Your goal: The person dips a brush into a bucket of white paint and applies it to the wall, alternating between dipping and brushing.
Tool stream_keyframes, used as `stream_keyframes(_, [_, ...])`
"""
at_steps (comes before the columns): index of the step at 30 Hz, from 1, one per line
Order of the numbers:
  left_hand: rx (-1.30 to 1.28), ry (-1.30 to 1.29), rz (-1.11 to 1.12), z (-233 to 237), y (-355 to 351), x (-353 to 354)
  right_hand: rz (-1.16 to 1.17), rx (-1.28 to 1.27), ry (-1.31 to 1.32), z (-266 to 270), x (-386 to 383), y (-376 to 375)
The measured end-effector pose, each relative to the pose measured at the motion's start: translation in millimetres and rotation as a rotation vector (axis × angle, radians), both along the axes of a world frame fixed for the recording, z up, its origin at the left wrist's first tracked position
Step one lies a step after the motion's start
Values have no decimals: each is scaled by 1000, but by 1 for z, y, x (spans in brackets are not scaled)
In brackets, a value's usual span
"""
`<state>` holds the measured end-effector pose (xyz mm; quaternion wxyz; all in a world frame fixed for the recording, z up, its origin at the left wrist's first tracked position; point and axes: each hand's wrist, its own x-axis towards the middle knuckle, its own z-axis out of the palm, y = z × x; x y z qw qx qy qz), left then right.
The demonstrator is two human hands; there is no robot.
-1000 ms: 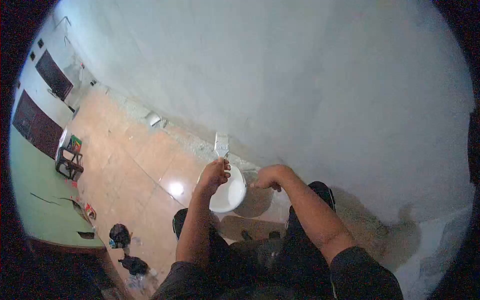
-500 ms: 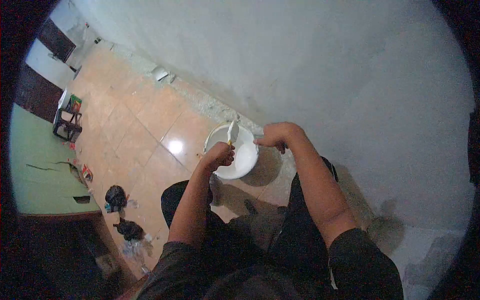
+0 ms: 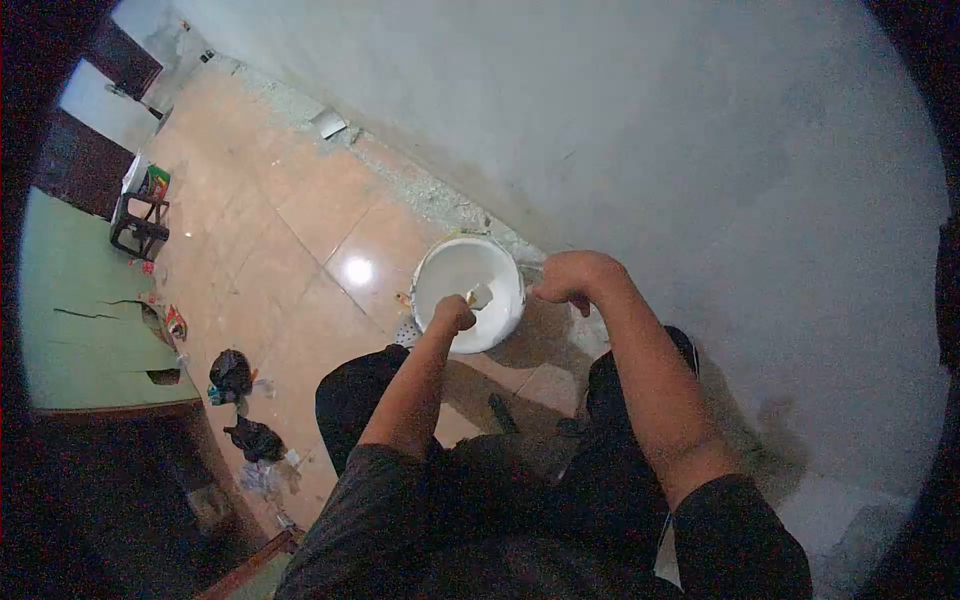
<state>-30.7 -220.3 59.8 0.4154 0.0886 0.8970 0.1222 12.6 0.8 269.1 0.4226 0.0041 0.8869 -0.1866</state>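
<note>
My left hand (image 3: 455, 315) is closed round the yellow handle of a small tool that looks like a putty knife (image 3: 481, 297), its flat end coated white. The tool points into a white bucket (image 3: 519, 310) standing on the floor between my knees and the wall. White material (image 3: 495, 325) shows inside the bucket. Just right of the rim, my right hand (image 3: 582, 277) has its fingers curled, the index finger stretched towards the rim. What lies in those fingers, if anything, is hidden.
A grey wall (image 3: 700, 150) rises along the right, with rubble (image 3: 400, 170) and a small metallic-looking piece (image 3: 328, 124) at its foot. Black plastic bags (image 3: 231, 373) and litter lie on the tiled floor (image 3: 290, 270) at left, near a dark stool (image 3: 140, 225) and green panel (image 3: 90, 310).
The left hand has turned and lowered the putty knife from above the far rim into the bucket. The right hand has shifted slightly right with a small camera movement.
</note>
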Motion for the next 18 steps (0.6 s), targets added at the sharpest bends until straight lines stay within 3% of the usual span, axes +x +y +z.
stream_keyframes(1, [2,-6,0,-21,1,-2,15,-10,-16,-3,0,6])
stream_keyframes(3, [-27,208,-243,-54,-2,-3,-62,15,-58,-5,-2,10])
stream_keyframes(5, [-20,196,-237,-72,1,-7,-26,44,-24,2,-3,13])
stream_keyframes(7, [41,14,5,-76,7,-7,-84,51,-106,3,-5,14])
stream_keyframes(9, [48,-17,0,-101,3,-12,-52,44,-104,1,-7,15])
stream_keyframes(11, [42,265,-183,-142,1,-13,-19,39,-105,-2,-9,16])
stream_keyframes(15, [157,448,-58,-149,8,-2,-7,-14,-110,-6,-13,15])
stream_keyframes(18, [170,312,4,-160,12,-2,-11,-13,-148,-11,-15,12])
